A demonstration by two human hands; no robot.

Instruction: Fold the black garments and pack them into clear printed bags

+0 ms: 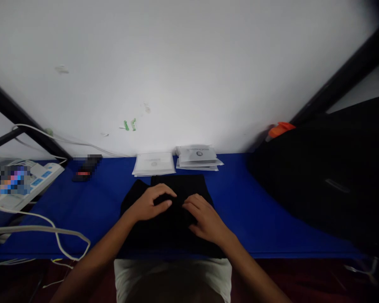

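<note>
A black cloth [170, 235], its folds hard to make out, lies on the blue table cover [236, 202] at the near edge. My left hand [153, 203] rests on the cloth's left part, thumb and fingers apart, palm down. On the right part of the cloth lies my right hand [204, 216], fingers slightly bent and thumb apart. Nothing is visibly held in either hand. Just behind the cloth sit flat white packets [154, 163] on the left and a stack of translucent zip bags [197, 155] on the right.
A white power strip [47, 176] with looping cables lies at the far left, beside a dark phone-like object [87, 168]. A large black bag or cloth [318, 181] covers the right side, with an orange item [281, 129] behind it. A white wall [189, 75] stands behind.
</note>
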